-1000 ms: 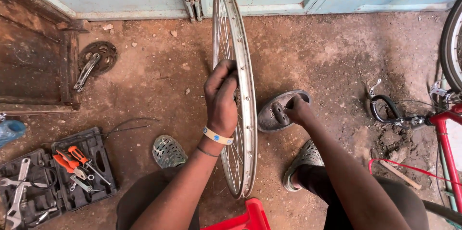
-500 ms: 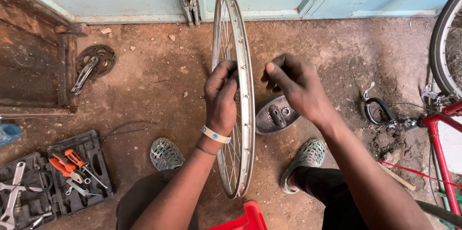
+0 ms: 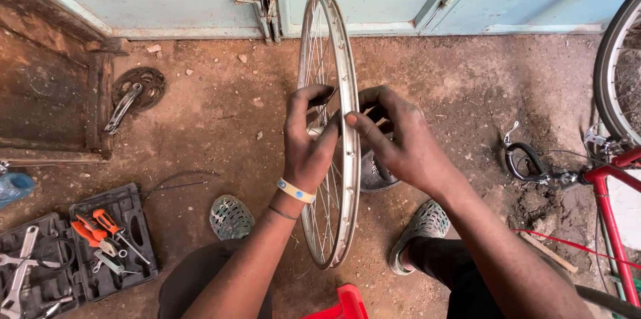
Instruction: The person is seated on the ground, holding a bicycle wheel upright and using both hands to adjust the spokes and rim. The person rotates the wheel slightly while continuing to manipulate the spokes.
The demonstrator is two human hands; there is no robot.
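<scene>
Two hands at centre frame: your left hand point(image 3: 308, 142) is clamping the upright wheel rim point(image 3: 347, 159) steady; your right hand point(image 3: 400, 142) fingers are pinching together at its edge.

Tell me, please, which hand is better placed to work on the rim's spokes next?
Probably the right hand: its fingertips pinch at the wheel rim, free to move. The left hand reaches through the spokes, steadying the wheel.
</scene>
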